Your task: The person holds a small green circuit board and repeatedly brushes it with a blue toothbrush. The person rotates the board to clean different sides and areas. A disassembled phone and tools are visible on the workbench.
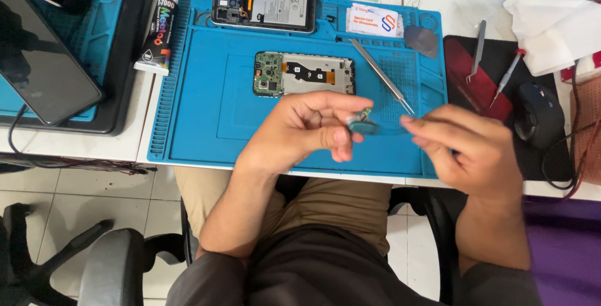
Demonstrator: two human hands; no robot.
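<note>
My left hand (307, 132) pinches a small phone part (363, 122), a bluish piece with a bit of green board, above the near edge of the blue work mat (200, 112). My right hand (466, 146) hovers just right of the part with its fingers curled; the blur hides whether it touches it. An opened phone frame (305, 74) with its circuit board showing lies on the mat beyond my hands. A second opened phone (263, 7) with its battery showing lies at the mat's far edge.
Metal tweezers (382, 76) and a grey pick (421, 40) lie on the mat's right part. A glue tube (158, 37) lies left of the mat, beside a dark tablet (44, 49). Further tweezers (477, 49), a screwdriver (508, 76) and a mouse (538, 113) sit to the right.
</note>
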